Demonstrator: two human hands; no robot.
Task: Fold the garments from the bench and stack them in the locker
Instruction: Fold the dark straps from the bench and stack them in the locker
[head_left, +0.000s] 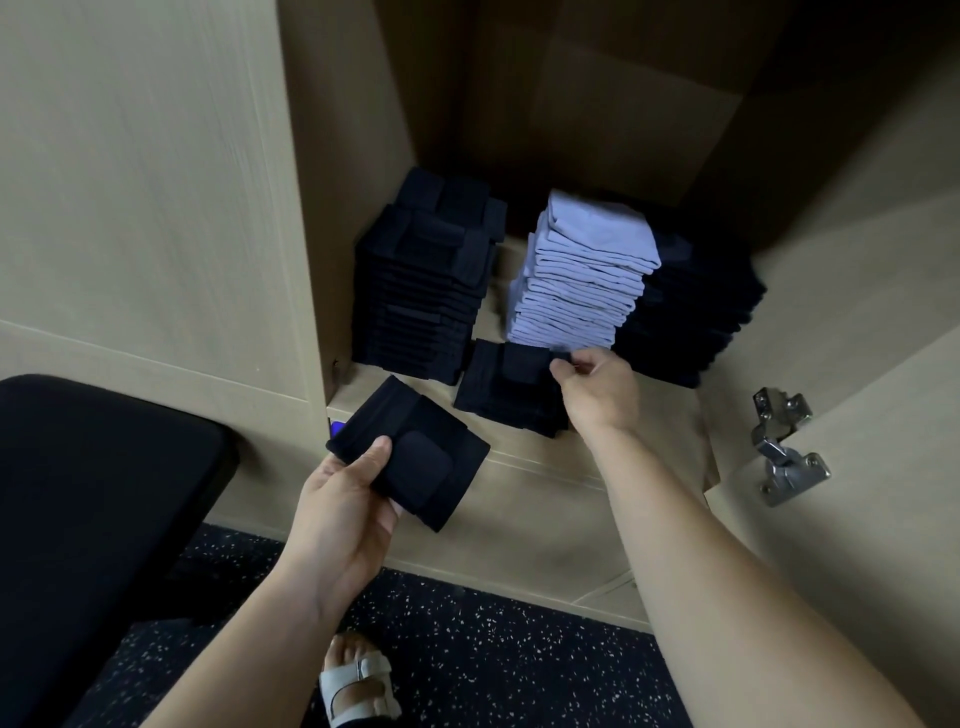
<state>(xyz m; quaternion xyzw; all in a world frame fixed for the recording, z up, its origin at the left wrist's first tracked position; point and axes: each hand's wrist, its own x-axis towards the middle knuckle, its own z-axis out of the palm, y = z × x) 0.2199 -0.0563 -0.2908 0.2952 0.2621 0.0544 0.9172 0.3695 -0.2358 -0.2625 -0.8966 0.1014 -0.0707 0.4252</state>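
Observation:
My left hand (347, 493) grips a folded dark navy garment (415, 457) by its near left corner, holding it in the air just in front of the locker shelf (524, 457). My right hand (597, 387) reaches into the locker and pinches the right edge of the top folded dark garment (511, 382) of a low stack at the shelf's front. Behind it stand a tall stack of dark garments (426, 286) on the left, a tall light blue stack (582, 280) in the middle and another dark stack (691, 317) on the right.
The black padded bench (98, 499) is at the lower left, close to the locker's side panel. The open locker door with a metal hinge (782, 447) stands at the right. A dark speckled floor and my sandalled foot (358, 680) are below.

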